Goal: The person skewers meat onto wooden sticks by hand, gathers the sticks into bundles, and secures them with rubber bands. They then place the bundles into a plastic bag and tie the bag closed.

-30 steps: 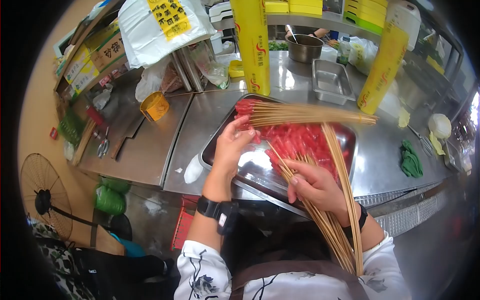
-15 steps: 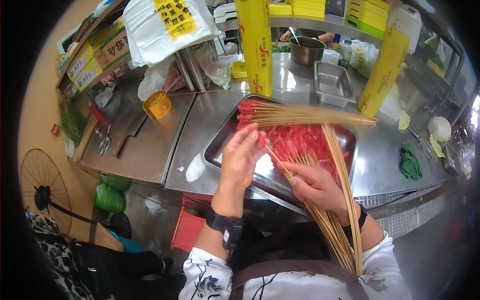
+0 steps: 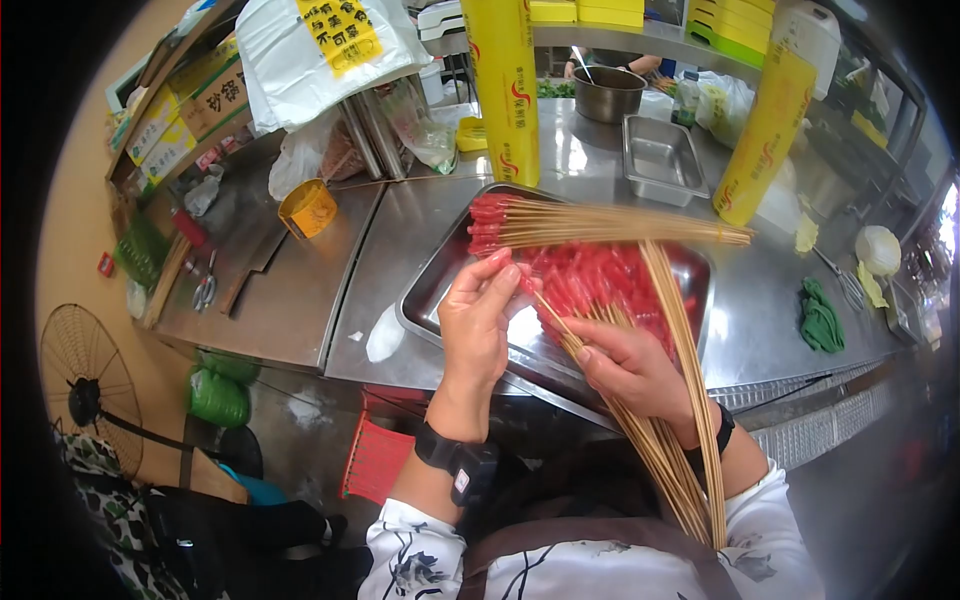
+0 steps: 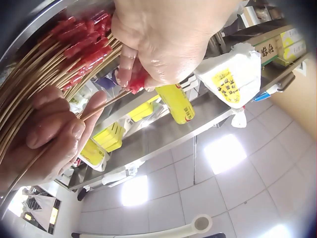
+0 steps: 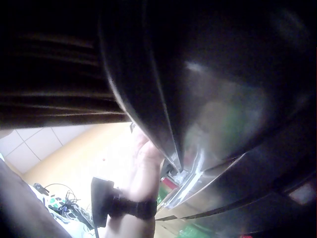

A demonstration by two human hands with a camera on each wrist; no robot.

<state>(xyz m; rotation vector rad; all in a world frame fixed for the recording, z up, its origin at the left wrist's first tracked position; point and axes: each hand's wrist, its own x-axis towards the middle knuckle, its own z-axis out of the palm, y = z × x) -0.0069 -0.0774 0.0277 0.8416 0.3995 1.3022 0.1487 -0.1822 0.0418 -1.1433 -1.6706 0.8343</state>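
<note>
My left hand pinches a small piece of red meat between thumb and fingers, at the tip of a bamboo skewer. The other end of that skewer runs back into my right hand, which grips it along with a bundle of bare skewers trailing toward the apron. Both hands are over the near side of a metal tray. In it is a heap of glossy red meat. Across its far side lie loaded skewers, their red ends to the left. The right wrist view shows neither the skewers nor the right fingers.
More bare skewers lean over the tray's right side. Behind it stand two yellow film rolls, a small steel pan and a pot. A green cloth lies to the right, scissors to the left.
My left hand has moved slightly right to the skewer's tip, bringing the red piece onto it. The right hand has stayed nearly in place around the skewers.
</note>
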